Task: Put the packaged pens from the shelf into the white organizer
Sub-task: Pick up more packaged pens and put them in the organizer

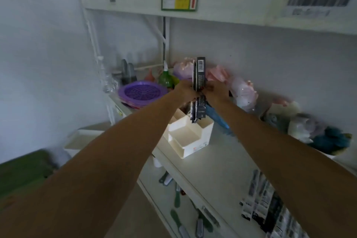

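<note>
Both arms reach out over the shelf. My left hand [185, 92] and my right hand [215, 92] together clasp a bunch of dark packaged pens [200, 75], held upright. The packs' lower ends hang just above, or at, the tall rear compartment of the white organizer [190, 137], which stands on the middle shelf board [222, 164]. Whether the packs touch the organizer is hidden by my hands. More packaged pens [264, 205] lie in a row at the shelf's near right edge.
A purple round basket [142, 92] and a green spray bottle [166, 77] stand left of the organizer. Pastel wrapped bundles [243, 91] line the back wall. An upper shelf [231, 4] hangs overhead. Brushes [176, 195] lie on the lower shelf.
</note>
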The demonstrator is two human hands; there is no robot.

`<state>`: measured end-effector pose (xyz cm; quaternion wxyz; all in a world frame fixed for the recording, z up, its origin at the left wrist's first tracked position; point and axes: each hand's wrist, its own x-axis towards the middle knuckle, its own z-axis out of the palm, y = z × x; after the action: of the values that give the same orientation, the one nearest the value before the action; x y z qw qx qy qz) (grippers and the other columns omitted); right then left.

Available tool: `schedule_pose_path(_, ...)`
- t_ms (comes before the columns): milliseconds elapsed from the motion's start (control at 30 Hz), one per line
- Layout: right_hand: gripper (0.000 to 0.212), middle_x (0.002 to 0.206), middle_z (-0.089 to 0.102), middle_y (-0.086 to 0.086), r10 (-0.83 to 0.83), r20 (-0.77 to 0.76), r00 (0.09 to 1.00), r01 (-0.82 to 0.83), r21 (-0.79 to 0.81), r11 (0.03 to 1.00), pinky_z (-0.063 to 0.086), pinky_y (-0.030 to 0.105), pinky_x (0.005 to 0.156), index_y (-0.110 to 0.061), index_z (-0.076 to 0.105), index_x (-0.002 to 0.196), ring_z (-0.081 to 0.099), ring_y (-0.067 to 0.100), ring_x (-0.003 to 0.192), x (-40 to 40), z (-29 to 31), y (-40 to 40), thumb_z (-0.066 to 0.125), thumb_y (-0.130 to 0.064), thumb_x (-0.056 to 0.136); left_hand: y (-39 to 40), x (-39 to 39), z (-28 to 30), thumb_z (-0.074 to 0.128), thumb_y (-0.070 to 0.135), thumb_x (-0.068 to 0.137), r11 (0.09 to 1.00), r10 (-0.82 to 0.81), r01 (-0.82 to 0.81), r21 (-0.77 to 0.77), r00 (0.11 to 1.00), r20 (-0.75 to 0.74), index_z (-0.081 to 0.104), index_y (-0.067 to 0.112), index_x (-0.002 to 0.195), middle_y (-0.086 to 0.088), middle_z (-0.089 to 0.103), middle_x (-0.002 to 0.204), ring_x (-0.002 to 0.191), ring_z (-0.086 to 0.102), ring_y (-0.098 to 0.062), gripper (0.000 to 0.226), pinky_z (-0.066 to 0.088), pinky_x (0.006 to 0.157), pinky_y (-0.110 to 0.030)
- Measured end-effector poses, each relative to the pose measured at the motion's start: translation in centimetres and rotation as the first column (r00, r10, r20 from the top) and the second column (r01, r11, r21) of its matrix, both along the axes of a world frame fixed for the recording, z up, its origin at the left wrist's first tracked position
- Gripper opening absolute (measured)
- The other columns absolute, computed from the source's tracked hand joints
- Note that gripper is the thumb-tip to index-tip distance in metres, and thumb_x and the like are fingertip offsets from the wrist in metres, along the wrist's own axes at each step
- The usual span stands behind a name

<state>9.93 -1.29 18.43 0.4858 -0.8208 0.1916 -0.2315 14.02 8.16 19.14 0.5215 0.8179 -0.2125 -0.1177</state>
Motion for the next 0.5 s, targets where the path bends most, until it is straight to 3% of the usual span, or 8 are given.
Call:
schedule_pose_path(67, 0.036, 0.059, 0.049, -0.001, -0.006, 0.004, 1.0, 0.006, -0.024, 1.0, 0.037, 0.015, 0.042, -0.01, 0.051, 0.055, 0.045, 0.012, 0.053, 3.3, -0.2, 0.8, 0.046, 0.004, 0.088, 1.1, 3.0, 0.0, 0.053, -0.005, 0.088, 0.999, 0.001, -0.002, 0.033, 0.999, 0.052, 0.055, -0.015, 0.118, -0.035, 0.057, 0.125, 0.087, 0.052, -0.024, 0.031, 0.052, 0.087, -0.039)
schedule_pose_path(133, 0.021, 0.073, 0.061, 0.008, -0.011, -0.012, 1.0, 0.01, -0.089, 0.996, 0.037, 0.014, 0.049, 0.002, 0.066, 0.075, 0.052, 0.02, 0.065, 6.1, -0.8, 1.3, 0.048, 0.001, 0.087, 1.7, 5.8, -0.5, 0.056, -0.001, 0.088, 0.998, -0.025, 0.022, 0.052, 0.998, 0.063, 0.057, -0.014, 0.117, -0.033, 0.059, 0.123, 0.093, 0.06, -0.03, 0.031, 0.054, 0.084, -0.038)
schedule_pose_path(200, 0.023, 0.096, 0.069, 0.018, -0.012, -0.025, 1.0, 0.008, -0.16, 0.987, 0.04, 0.006, 0.053, 0.004, 0.068, 0.1, 0.059, 0.025, 0.079, 8.2, -1.8, 1.3, 0.05, 0.0, 0.087, 1.8, 8.3, -1.3, 0.059, 0.003, 0.087, 0.993, -0.057, 0.048, 0.109, 0.995, 0.077, 0.058, -0.01, 0.117, -0.03, 0.061, 0.123, 0.11, 0.061, -0.038, 0.033, 0.051, 0.094, -0.041)
schedule_pose_path(267, 0.022, 0.103, 0.07, 0.022, -0.022, -0.033, 0.999, 0.015, -0.202, 0.979, 0.038, -0.001, 0.048, 0.004, 0.068, 0.102, 0.059, 0.026, 0.08, 10.0, -2.6, 0.7, 0.053, -0.001, 0.087, 1.4, 10.8, -2.3, 0.061, 0.005, 0.086, 0.988, -0.096, 0.085, 0.126, 0.992, 0.081, 0.06, -0.007, 0.117, -0.027, 0.063, 0.121, 0.114, 0.06, -0.038, 0.033, 0.05, 0.098, -0.041)
schedule_pose_path(400, 0.02, 0.09, 0.068, 0.02, -0.023, -0.09, 0.996, 0.003, -0.212, 0.977, 0.046, 0.024, 0.063, 0.001, 0.068, 0.101, 0.057, 0.022, 0.076, 12.7, -3.5, -1.0, 0.058, -0.005, 0.085, 0.2, 14.2, -3.7, 0.067, 0.006, 0.083, 0.981, -0.165, 0.146, 0.126, 0.974, 0.153, 0.064, -0.005, 0.113, -0.027, 0.066, 0.115, 0.11, 0.062, -0.035, 0.032, 0.049, 0.1, -0.04)
schedule_pose_path(500, 0.02, 0.095, 0.069, 0.029, 0.012, -0.179, 0.984, -0.052, -0.216, 0.975, 0.055, 0.025, 0.066, 0.007, 0.067, 0.099, 0.067, 0.021, 0.065, 13.6, -3.8, -3.0, 0.064, 0.004, 0.079, -1.1, 16.5, -4.9, 0.066, 0.008, 0.082, 0.956, -0.256, 0.209, 0.205, 0.937, 0.239, 0.065, -0.002, 0.108, -0.024, 0.069, 0.11, 0.105, 0.064, -0.032, 0.028, 0.05, 0.096, -0.037)
